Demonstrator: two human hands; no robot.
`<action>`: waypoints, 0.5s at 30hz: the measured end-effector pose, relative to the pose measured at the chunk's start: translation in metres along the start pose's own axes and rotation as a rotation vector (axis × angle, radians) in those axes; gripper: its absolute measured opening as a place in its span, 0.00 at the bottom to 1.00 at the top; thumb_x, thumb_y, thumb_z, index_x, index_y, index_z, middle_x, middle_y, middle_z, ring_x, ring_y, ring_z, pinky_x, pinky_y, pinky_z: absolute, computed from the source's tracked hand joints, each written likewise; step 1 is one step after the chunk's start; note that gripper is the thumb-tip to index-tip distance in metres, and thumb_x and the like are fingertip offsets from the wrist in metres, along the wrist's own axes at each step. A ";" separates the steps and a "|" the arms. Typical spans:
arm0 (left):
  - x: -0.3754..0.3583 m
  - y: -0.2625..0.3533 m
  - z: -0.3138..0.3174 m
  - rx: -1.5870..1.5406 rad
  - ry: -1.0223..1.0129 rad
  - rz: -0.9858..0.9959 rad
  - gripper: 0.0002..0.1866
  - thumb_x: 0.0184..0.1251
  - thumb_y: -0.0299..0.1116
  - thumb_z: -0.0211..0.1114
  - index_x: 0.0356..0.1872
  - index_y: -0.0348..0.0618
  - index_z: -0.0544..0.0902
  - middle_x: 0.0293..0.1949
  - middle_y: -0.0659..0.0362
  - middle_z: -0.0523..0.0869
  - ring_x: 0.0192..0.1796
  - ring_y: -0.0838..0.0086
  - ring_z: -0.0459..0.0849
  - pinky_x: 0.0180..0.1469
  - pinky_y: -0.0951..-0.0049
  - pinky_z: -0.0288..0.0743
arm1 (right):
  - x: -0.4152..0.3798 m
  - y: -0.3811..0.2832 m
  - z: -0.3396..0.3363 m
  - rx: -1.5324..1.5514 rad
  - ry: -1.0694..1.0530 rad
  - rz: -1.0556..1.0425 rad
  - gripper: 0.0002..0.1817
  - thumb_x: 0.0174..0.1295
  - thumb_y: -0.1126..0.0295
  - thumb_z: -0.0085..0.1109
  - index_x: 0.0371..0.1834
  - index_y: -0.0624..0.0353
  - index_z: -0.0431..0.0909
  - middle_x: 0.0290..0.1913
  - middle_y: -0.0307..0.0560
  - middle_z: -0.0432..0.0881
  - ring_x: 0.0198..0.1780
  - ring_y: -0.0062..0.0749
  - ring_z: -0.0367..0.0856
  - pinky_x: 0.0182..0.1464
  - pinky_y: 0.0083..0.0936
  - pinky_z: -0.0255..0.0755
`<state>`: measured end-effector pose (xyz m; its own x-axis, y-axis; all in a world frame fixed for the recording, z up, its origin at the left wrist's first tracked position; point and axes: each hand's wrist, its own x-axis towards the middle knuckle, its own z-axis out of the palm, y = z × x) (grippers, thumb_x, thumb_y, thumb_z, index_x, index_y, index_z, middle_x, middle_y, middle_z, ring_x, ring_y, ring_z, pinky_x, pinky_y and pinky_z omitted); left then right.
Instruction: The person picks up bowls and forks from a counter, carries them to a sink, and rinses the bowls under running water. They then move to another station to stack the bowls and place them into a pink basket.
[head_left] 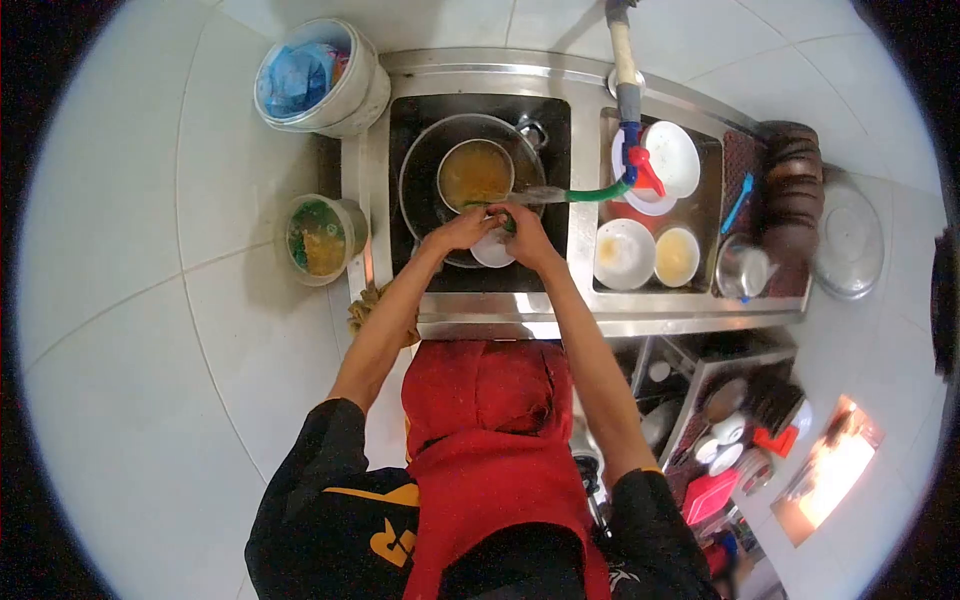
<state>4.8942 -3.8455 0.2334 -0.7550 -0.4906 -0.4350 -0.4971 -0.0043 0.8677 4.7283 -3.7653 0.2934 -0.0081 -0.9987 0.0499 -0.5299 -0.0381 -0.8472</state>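
Your two hands are close together over one big pan (424,168). The pan sits in the left one of two sinks. Your left hand (462,232) has its fingers bent at the far edge of one white bowl (493,253); I cannot tell how tight they are or what they grip. Your right hand (527,243) is just beside it, with its fingers curled round one green thing (510,223). The white bowl is under both hands, at the near side of the pan. One pot (439,176) with cloudy yellow water sits in the pan, just past your hands.

One green hose (597,194) points at the pan from one tap (645,170) with one red handle. In the right sink (703,212) there are at least four white dishes (674,150); two have yellow in them. To the right of that are one steel cup (743,268), one blue brush (738,203) and one lid (852,252). On your left stand two tubs (375,98), one with a blue bag (297,82).
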 end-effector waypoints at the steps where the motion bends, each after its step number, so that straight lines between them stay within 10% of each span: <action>1: -0.005 0.002 0.002 0.115 0.115 0.097 0.28 0.75 0.52 0.54 0.50 0.30 0.78 0.48 0.33 0.81 0.53 0.47 0.82 0.54 0.56 0.73 | 0.003 0.009 0.002 -0.062 -0.046 0.046 0.25 0.52 0.69 0.69 0.54 0.62 0.76 0.43 0.60 0.84 0.50 0.57 0.83 0.56 0.43 0.74; 3: -0.009 0.013 0.000 0.088 0.173 0.155 0.29 0.76 0.53 0.53 0.52 0.29 0.77 0.50 0.34 0.81 0.53 0.48 0.82 0.55 0.56 0.72 | 0.004 -0.001 -0.003 -0.127 -0.090 0.100 0.24 0.53 0.67 0.70 0.51 0.68 0.76 0.39 0.62 0.84 0.48 0.58 0.83 0.54 0.44 0.75; 6: -0.008 0.027 0.011 -0.029 0.436 0.066 0.28 0.76 0.52 0.52 0.57 0.32 0.75 0.50 0.42 0.83 0.55 0.53 0.81 0.57 0.58 0.72 | 0.008 -0.019 0.008 -0.232 -0.020 0.708 0.25 0.58 0.60 0.69 0.41 0.77 0.75 0.34 0.66 0.83 0.44 0.58 0.85 0.48 0.46 0.77; 8: 0.005 0.037 0.035 -0.126 0.624 -0.074 0.27 0.76 0.51 0.53 0.60 0.35 0.74 0.49 0.49 0.85 0.55 0.57 0.82 0.59 0.59 0.72 | 0.000 0.002 0.041 0.150 0.347 1.094 0.34 0.58 0.50 0.66 0.46 0.79 0.75 0.45 0.78 0.79 0.51 0.63 0.81 0.55 0.52 0.73; 10: 0.019 0.022 0.077 -0.757 0.905 -0.385 0.27 0.74 0.52 0.55 0.60 0.37 0.74 0.48 0.52 0.85 0.53 0.61 0.82 0.55 0.60 0.74 | -0.010 0.009 0.053 0.084 0.396 1.079 0.35 0.58 0.49 0.67 0.44 0.80 0.76 0.42 0.77 0.81 0.47 0.64 0.83 0.51 0.46 0.76; 12: 0.016 0.001 0.074 -0.897 0.701 -0.391 0.24 0.72 0.47 0.60 0.59 0.40 0.75 0.48 0.54 0.85 0.52 0.66 0.82 0.54 0.63 0.75 | -0.020 0.015 0.045 0.431 0.321 1.013 0.33 0.57 0.54 0.67 0.45 0.81 0.74 0.42 0.76 0.82 0.45 0.63 0.84 0.51 0.42 0.77; 15: 0.007 0.030 0.043 -0.428 0.700 0.323 0.17 0.71 0.32 0.62 0.57 0.38 0.77 0.47 0.50 0.85 0.50 0.63 0.83 0.53 0.67 0.75 | -0.014 0.031 0.009 0.350 0.087 0.990 0.26 0.49 0.63 0.69 0.43 0.76 0.79 0.42 0.71 0.84 0.43 0.56 0.86 0.49 0.40 0.79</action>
<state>4.8555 -3.8121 0.2460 -0.3255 -0.9451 -0.0272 0.0046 -0.0303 0.9995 4.7197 -3.7530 0.2620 -0.3715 -0.5843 -0.7216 0.0210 0.7717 -0.6357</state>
